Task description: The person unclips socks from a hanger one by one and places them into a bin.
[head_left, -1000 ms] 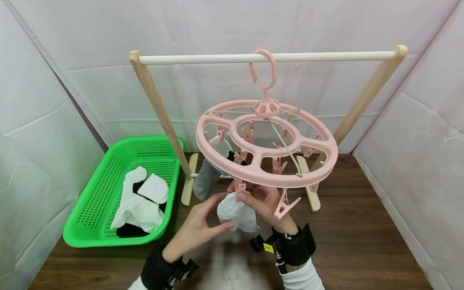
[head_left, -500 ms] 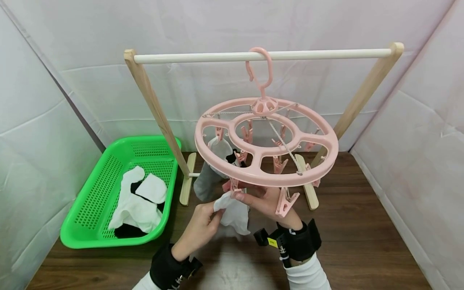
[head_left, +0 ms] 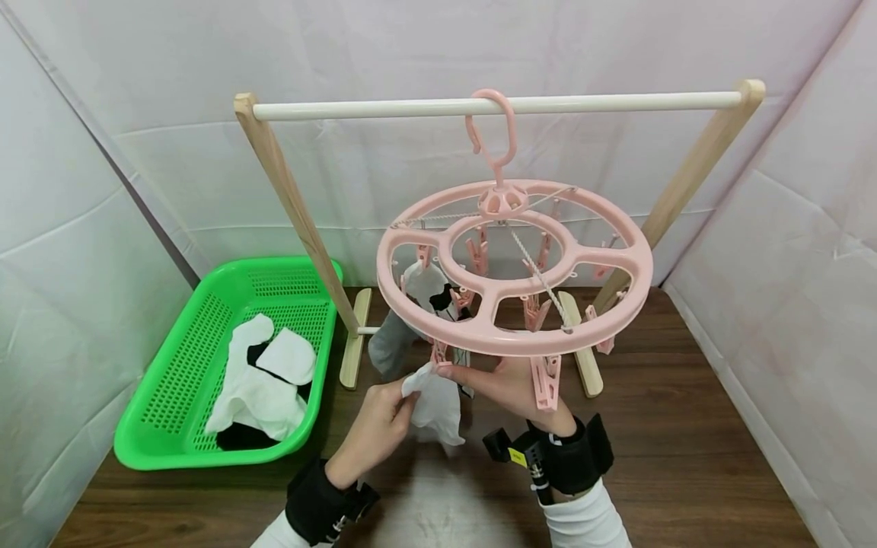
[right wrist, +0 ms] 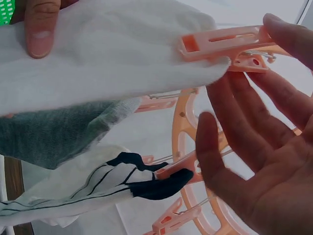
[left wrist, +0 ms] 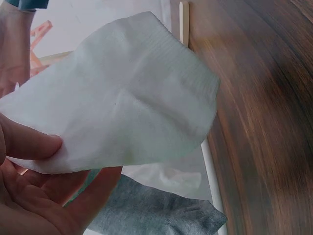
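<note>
A white sock [head_left: 438, 407] hangs below the near rim of the round pink clip hanger [head_left: 452, 332]. My left hand [head_left: 373, 430] pinches the sock between thumb and fingers. In the right wrist view, a pink clothes peg [right wrist: 220, 43] sits over one end of that sock. My right hand [head_left: 507, 388] holds the peg's handle end, thumb on one side and fingers on the other. Behind it, a grey sock [head_left: 390, 344] and a striped sock with dark trim [right wrist: 112, 183] hang from the hanger.
The hanger hooks over a white rod [head_left: 384, 109] between wooden legs [head_left: 294, 205]. At left stands a green basket [head_left: 137, 449] holding white socks [head_left: 250, 380] and dark ones. Another peg [head_left: 546, 380] dangles in front of my right wrist. Pale cloth walls surround the table.
My left hand has come up to the sock and now pinches it, drawing it slightly left. The hanger has turned and shifted a little right. My right hand stays by the same peg.
</note>
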Tool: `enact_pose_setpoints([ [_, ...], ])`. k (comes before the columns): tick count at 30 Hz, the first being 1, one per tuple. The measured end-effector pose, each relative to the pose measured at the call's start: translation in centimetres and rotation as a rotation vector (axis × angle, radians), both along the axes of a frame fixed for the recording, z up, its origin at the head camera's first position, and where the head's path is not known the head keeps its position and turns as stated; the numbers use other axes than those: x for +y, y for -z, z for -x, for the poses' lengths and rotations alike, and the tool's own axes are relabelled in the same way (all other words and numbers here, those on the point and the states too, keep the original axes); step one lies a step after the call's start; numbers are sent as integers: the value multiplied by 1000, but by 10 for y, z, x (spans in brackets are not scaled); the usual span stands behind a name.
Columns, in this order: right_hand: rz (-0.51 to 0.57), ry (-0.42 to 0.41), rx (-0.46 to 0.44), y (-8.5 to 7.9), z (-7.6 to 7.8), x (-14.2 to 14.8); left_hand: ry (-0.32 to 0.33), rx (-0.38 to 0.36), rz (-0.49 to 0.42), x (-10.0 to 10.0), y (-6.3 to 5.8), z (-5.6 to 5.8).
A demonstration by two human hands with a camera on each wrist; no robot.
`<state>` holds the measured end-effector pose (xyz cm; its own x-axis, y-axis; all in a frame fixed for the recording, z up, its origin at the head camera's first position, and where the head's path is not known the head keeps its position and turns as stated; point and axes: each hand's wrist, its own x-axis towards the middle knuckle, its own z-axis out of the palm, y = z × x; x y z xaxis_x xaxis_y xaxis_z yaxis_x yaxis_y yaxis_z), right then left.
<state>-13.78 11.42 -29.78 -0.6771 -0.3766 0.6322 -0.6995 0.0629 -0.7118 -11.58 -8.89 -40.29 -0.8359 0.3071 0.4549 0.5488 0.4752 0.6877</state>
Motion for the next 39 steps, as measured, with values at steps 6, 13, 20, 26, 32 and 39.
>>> enact_pose_setpoints([
  [6, -13, 18, 32, -1, 0, 2, -18, -45, 4, -2, 1, 2],
  [13, 8, -54, -8, 6, 1, 1, -49, -30, 29, -3, 2, 4],
  [20, 53, -130, -76, 6, 1, 5, -57, -24, 55, -8, 7, 3],
  [26, 44, -20, -51, 9, 2, 8, -81, -53, 62, -20, 8, -3],
  [32, 31, 29, -50, 21, 5, 10, -108, -51, 42, -33, 6, -7],
  [39, 9, -55, -61, 11, 0, 7, -154, 42, 36, -45, 2, -7],
])
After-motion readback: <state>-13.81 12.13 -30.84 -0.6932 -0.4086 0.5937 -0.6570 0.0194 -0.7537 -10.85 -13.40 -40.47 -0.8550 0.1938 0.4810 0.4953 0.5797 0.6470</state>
